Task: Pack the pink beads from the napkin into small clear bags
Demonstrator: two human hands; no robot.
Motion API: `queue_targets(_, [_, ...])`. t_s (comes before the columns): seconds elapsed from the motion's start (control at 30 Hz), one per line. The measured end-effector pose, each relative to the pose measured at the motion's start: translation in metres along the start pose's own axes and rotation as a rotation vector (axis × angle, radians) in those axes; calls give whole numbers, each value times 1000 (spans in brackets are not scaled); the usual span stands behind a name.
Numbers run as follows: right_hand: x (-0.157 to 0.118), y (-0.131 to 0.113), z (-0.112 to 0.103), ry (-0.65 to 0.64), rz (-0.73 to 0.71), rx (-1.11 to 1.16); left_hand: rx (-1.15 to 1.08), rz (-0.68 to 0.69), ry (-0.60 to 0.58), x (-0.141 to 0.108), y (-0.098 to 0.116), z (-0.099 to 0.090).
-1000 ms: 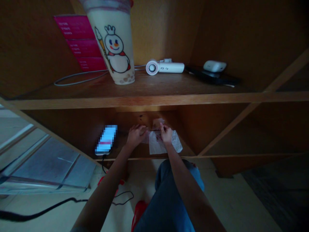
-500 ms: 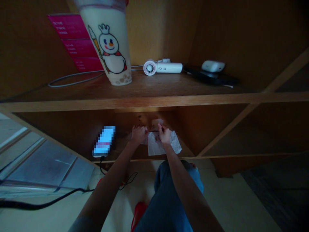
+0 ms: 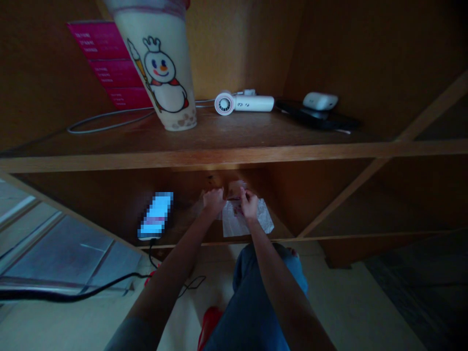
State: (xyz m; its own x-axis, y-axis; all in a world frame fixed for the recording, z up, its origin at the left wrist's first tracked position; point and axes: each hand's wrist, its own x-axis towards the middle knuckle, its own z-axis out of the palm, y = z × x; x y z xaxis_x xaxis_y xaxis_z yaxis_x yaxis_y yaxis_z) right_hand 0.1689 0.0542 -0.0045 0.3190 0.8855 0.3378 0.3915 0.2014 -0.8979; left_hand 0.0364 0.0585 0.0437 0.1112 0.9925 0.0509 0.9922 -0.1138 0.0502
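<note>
On the lower shelf lies a white tissue point(image 3: 234, 224) with small dark reddish bits on it. My right hand point(image 3: 249, 204) is over the tissue, its fingers pinched on something too small to make out. Just left of it, my left hand point(image 3: 214, 201) is closed, also around something I cannot make out. A thin dark strand or stick seems to run between the two hands. Behind my right hand is a small clear packet point(image 3: 236, 187), partly hidden by the fingers.
A lit phone point(image 3: 156, 215) with a cable leans at the left of the lower shelf. On the upper shelf point(image 3: 234, 139) stand a milk-tea cup point(image 3: 164, 73), a pink card point(image 3: 109, 63), a white handheld fan point(image 3: 252, 103) and a white case point(image 3: 320, 101) on a dark object.
My left hand has shifted slightly right, nearer my right hand, and its wrist has turned a little. The view has moved slightly.
</note>
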Motion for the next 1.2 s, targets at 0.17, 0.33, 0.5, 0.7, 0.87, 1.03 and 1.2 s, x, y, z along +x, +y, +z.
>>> queue_targets(0.17, [1, -2, -3, 15, 103, 87, -4, -34, 13, 1, 1, 0])
queue_targets(0.33, [0, -4, -5, -11, 172, 199, -25, -66, 101, 1, -9, -14])
queue_targets(0.5, [1, -1, -4, -9, 186, 236, -72, -122, 276, -9, -43, -45])
queue_targets(0.7, [0, -7, -4, 32, 201, 264, -89, -108, 276, -42, -55, -56])
queue_targets(0.87, [-2, -12, -5, 54, 185, 245, -173, -45, 86, -61, -38, -31])
queue_targets(1.03, [-4, -14, -10, 26, 190, 172, -306, 113, 119, -65, -50, -20])
queue_targets(1.2, [-3, -17, -13, 18, 167, 107, -193, 195, 41, -66, -78, -25])
